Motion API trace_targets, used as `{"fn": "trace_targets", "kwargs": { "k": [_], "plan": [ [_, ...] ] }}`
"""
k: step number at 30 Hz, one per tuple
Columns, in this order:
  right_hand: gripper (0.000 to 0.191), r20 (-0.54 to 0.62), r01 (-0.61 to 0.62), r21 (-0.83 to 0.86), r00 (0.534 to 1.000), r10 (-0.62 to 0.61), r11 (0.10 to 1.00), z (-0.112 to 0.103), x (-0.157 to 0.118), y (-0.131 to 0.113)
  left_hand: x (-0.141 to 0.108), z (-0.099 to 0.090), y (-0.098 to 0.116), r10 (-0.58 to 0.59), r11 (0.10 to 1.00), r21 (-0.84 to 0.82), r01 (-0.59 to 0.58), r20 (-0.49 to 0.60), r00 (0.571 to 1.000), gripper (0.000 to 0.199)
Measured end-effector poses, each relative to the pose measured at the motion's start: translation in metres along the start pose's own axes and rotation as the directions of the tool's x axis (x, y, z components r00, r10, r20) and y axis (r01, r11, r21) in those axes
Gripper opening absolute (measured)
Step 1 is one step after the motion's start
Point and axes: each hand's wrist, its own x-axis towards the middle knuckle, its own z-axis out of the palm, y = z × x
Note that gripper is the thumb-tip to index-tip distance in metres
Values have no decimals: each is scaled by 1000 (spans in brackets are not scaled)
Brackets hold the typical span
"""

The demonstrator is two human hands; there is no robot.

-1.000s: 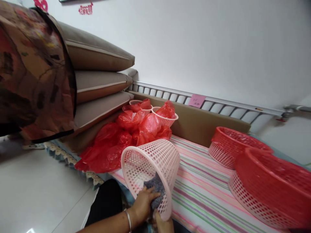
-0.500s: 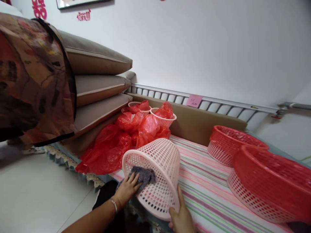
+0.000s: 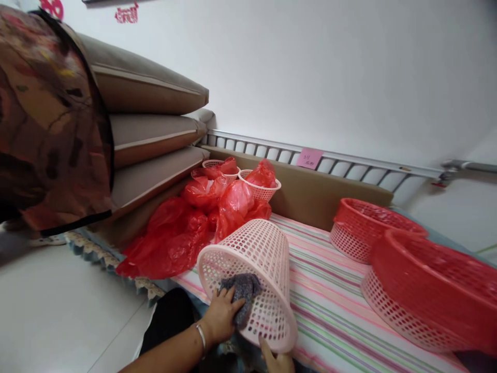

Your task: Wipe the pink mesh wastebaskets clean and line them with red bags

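Pink basket (image 3: 264, 243): tipped on its side at the near middle of the striped cloth (image 3: 326, 290), its mouth turned toward the near left, its perforated base toward the far side.
Grey cloth (image 3: 246, 290): bunched up inside the mouth of the basket, against the inner wall.
Left hand (image 3: 221, 316): grip partly closed, the fingers laid over the grey cloth, which is pressed into the basket; a pale bracelet (image 3: 201, 335) is worn on the wrist.
Right hand (image 3: 276, 360): grip closed on the near right part of the basket's rim, the thumb seen at the edge; the other fingers are mostly hidden.
Red-lined baskets: 2 stood upright at the right, the far one (image 3: 351, 241) just behind the near one (image 3: 404, 305), red plastic folded over both rims.
Red bags (image 3: 171, 243): heaped beyond the pink basket at the left, with 2 small baskets (image 3: 264, 193) set among them at the far side.
Cushions (image 3: 155, 137): 3 stacked at the far left, partly covered by patterned fabric (image 3: 50, 129).
Pink note (image 3: 309, 158): fixed to the radiator (image 3: 361, 165) along the wall; its writing is too small to be read.
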Motion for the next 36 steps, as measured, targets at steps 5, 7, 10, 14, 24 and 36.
{"fn": "trace_targets", "kwargs": {
  "k": [5, 7, 10, 14, 24, 36],
  "plan": [
    [103, 144, -178, 242, 979, 146, 954, 28, 5, -9, 11, -5, -2, -52, 993, -103, 49, -25, 998, 90],
    [91, 154, -152, 208, 981, 121, 966, 20, 5, -22, 16, 0, 3, -45, 990, -135, 43, -12, 999, 88],
    [83, 86, -2, 55, 996, -3, 998, -13, 2, -43, 22, 10, 30, 44, 967, -250, -48, -23, 999, 81],
    [75, 28, 214, -222, 977, -213, 951, -72, -3, -74, 25, 20, 88, 237, 807, -515, -289, -165, 957, 81],
    [75, 185, 224, -699, 974, -131, 679, -94, 6, -161, 33, 29, 64, 317, 947, 30, -320, 64, 946, 56],
    [75, 175, 257, -647, 966, -187, 718, -86, 21, -168, 93, -14, -13, 220, 940, 256, -225, 50, 974, 40]
  ]
}}
